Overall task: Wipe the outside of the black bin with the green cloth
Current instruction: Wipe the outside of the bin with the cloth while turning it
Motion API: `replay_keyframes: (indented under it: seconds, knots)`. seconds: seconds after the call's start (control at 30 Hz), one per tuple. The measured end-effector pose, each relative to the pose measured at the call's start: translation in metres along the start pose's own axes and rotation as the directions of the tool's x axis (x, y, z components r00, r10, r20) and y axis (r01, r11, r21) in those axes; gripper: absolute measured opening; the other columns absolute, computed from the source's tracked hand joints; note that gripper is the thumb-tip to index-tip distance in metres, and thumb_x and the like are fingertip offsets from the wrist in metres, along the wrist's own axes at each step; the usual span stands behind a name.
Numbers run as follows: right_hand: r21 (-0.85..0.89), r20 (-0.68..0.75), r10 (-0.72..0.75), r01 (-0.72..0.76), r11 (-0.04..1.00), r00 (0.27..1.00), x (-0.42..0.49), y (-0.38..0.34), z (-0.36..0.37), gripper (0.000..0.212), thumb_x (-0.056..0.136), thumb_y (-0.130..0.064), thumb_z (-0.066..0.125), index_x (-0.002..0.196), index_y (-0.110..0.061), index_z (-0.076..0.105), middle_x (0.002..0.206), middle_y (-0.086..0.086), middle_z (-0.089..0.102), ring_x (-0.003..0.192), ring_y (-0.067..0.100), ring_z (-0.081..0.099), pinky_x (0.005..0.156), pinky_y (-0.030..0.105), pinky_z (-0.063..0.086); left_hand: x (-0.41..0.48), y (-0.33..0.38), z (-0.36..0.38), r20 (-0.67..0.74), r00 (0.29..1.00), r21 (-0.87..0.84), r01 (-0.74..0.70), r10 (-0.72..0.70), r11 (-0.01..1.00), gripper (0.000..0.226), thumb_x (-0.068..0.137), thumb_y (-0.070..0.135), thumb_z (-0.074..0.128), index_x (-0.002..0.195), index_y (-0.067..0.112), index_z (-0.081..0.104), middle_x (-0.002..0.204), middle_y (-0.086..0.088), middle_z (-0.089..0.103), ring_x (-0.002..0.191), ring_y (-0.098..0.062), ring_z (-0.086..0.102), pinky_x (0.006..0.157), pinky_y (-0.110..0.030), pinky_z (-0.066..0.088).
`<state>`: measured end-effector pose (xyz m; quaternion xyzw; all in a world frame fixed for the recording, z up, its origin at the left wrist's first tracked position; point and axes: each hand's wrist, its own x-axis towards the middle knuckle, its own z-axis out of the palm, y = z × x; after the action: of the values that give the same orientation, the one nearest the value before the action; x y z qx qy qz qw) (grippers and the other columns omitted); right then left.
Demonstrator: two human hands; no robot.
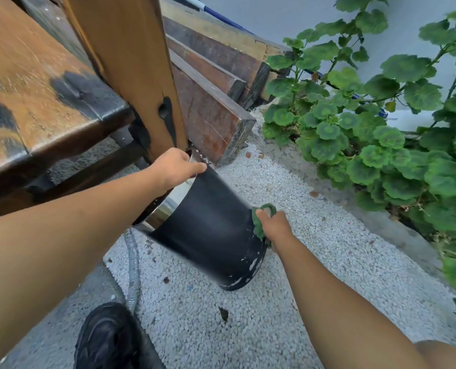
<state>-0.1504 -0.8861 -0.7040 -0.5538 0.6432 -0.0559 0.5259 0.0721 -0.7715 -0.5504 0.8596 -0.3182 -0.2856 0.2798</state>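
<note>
— While you hold the black bin (211,230) tilted like that, what does it stand on?
— Its lower edge rests on the pale gravel (288,187), just in front of the wooden post (131,70). Its open mouth leans up and to the left, toward your left arm. A shiny metal liner (168,206) shows inside the rim.
— And your left hand?
— Your left hand (176,166) sits on top of the rim, knuckles up, fingers curled over the edge and gripping it.
— The right one?
— Your right hand (274,225) is bunched round the green cloth (258,226), thumb on top. It presses the cloth against the bin's outer wall, low on the right side near the base. Part of the cloth sticks out above your thumb and part hangs below your palm.
— How does the wall look there?
— Matt black, with pale flecks and scuffs round the bottom edge.
— What else is around you?
— A worn wooden bench (35,102) on the left beside the post, stacked timber beams (211,115) behind the bin, and leafy green plants (368,129) on the right. A grey hose (134,267) lies on the ground left of the bin, and your black shoe (107,339) is at the bottom of the view, near the hose
</note>
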Motion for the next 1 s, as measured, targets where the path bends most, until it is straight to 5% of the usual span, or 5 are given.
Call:
replay_keyframes:
  seconds: [0.1,0.4,0.73,0.9,1.0]
  knots:
    - [-0.016,0.035,0.036,-0.036,0.999,0.999,0.014,-0.002,-0.002,0.067,0.092,-0.050,0.063,0.139,-0.006,0.043,0.120,0.012,0.057,0.105,0.032,0.058,0.098,0.049,0.052,-0.004,0.000,0.017,0.026,0.999,-0.052,0.031,-0.030,0.998,0.049,0.090,0.033,0.065,0.065,0.017,0.026,0.064,0.001,0.022,0.056,-0.017,0.024,0.056,-0.032,0.018]
    - [-0.105,0.049,0.134,-0.128,0.986,0.990,-0.023,0.015,-0.004,0.074,0.098,-0.059,0.039,0.156,-0.017,0.021,0.154,0.022,0.031,0.132,0.044,0.042,0.106,0.055,0.041,0.005,0.034,0.039,0.103,0.987,-0.119,0.134,-0.122,0.984,0.049,0.093,0.019,0.063,0.060,0.016,0.027,0.061,0.000,0.024,0.051,-0.016,0.025,0.051,-0.029,0.020]
    - [0.370,-0.186,0.013,0.057,0.927,0.983,-0.122,0.075,0.048,0.062,0.098,-0.044,0.055,0.148,-0.016,0.032,0.135,0.018,0.046,0.106,0.028,0.058,0.085,0.038,0.052,0.025,0.036,0.029,0.107,0.983,-0.090,0.161,-0.151,0.983,0.037,0.094,0.026,0.065,0.069,0.019,0.039,0.070,0.008,0.031,0.060,-0.007,0.030,0.075,-0.030,0.034]
    - [0.473,-0.232,0.030,0.085,0.877,0.972,-0.144,0.080,0.064,0.063,0.097,-0.038,0.060,0.148,-0.012,0.033,0.133,0.017,0.051,0.111,0.028,0.061,0.093,0.040,0.056,0.025,0.028,0.027,0.091,0.982,-0.142,0.179,-0.167,0.974,0.023,0.093,0.027,0.066,0.089,0.007,0.056,0.082,0.004,0.046,0.061,-0.006,0.035,0.068,-0.027,0.036]
    - [0.358,-0.212,-0.028,0.104,0.928,0.977,-0.135,0.076,0.047,0.052,0.096,-0.044,0.060,0.136,-0.016,0.044,0.121,0.012,0.057,0.103,0.026,0.062,0.083,0.035,0.054,0.022,0.021,0.023,0.056,0.979,-0.191,0.205,-0.198,0.960,0.054,0.092,0.032,0.067,0.129,-0.005,0.054,0.118,-0.011,0.060,0.078,-0.014,0.055,0.080,-0.031,0.038]
